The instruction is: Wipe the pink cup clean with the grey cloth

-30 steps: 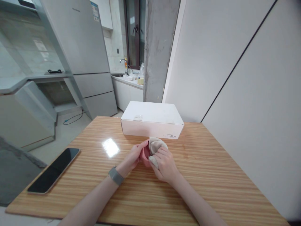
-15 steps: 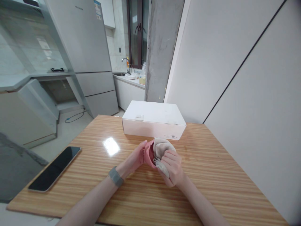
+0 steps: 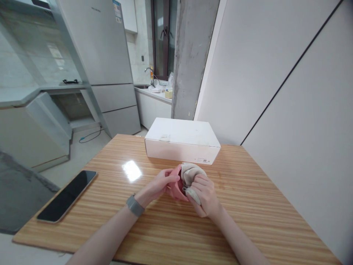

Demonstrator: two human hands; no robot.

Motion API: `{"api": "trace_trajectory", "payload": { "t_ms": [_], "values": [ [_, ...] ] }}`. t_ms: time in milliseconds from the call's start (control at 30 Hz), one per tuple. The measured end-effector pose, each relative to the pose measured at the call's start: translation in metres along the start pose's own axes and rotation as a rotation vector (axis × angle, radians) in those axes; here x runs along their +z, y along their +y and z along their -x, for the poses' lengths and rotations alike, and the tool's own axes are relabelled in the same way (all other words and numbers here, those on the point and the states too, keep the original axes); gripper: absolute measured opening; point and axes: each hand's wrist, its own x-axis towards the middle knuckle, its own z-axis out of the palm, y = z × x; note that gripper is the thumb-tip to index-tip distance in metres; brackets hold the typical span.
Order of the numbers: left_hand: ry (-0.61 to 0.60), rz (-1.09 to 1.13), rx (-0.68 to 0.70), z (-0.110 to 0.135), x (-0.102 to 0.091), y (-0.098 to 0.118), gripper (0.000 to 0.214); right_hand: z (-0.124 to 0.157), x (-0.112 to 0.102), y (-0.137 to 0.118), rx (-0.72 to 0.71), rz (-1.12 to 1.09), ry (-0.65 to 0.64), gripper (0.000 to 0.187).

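Observation:
A pink cup-like container [image 3: 177, 190] lies tilted over the table, its mouth turned to the right. My left hand [image 3: 162, 183] is closed around its left side, the thumb near the rim. A beige-grey cloth [image 3: 191, 173] is bunched at the mouth, and part of it appears to go inside. Curled over this cloth is my right hand [image 3: 204, 193], which grips it against the rim. The container's bottom and the cloth's inner end are hidden by my hands.
Behind my hands stands a white cardboard box [image 3: 182, 141] on the wood-grain table [image 3: 248, 206]. A dark-screened phone [image 3: 67, 197] lies near the table's left edge. A pale wall [image 3: 275, 55] rises on the right, and a fridge [image 3: 96, 48] stands beyond the table.
My left hand has shifted its grip, with its thumb and fingers now further over the container's near side. My right hand keeps hold of the cloth. The view has shifted slightly.

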Motion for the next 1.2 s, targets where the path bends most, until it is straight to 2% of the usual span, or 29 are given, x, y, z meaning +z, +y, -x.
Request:
{"api": "trace_trajectory", "payload": {
  "t_ms": [133, 233, 300, 467, 533, 633, 733, 867, 1067, 1200],
  "values": [
    [0.077, 0.056, 0.066, 0.000, 0.014, -0.006, 0.035, 0.002, 0.008, -0.003, 0.032, 0.078, 0.101, 0.027],
    [0.088, 0.192, 0.148, 0.001, 0.025, -0.012, 0.034, 0.002, 0.017, -0.009, 0.086, 0.168, 0.225, 0.021],
    [0.070, 0.270, 0.174, 0.002, 0.029, -0.015, 0.038, 0.002, 0.020, -0.012, 0.096, 0.207, 0.258, 0.018],
    [-0.024, 0.397, 0.062, 0.000, 0.026, -0.012, 0.035, 0.005, 0.017, -0.013, -0.014, 0.159, 0.217, 0.019],
    [-0.002, 0.372, 0.045, -0.002, 0.020, -0.010, 0.033, 0.006, 0.014, -0.013, -0.057, 0.107, 0.157, 0.021],
    [0.033, 0.180, 0.024, -0.001, 0.009, -0.005, 0.029, 0.007, 0.011, -0.014, -0.062, 0.051, 0.092, 0.024],
    [0.004, 0.027, 0.000, 0.004, -0.002, 0.004, 0.028, 0.007, 0.011, -0.015, -0.059, 0.021, 0.090, 0.025],
    [-0.008, -0.054, -0.032, 0.007, -0.008, 0.012, 0.031, 0.006, 0.011, -0.014, -0.078, 0.018, 0.102, 0.026],
    [0.158, -0.024, 0.039, 0.001, 0.001, 0.002, 0.040, 0.006, 0.014, -0.011, 0.020, 0.106, 0.080, 0.026],
    [0.233, 0.051, 0.117, 0.001, 0.015, -0.007, 0.040, 0.002, 0.024, -0.014, 0.154, 0.181, 0.165, 0.023]
  ]
}}
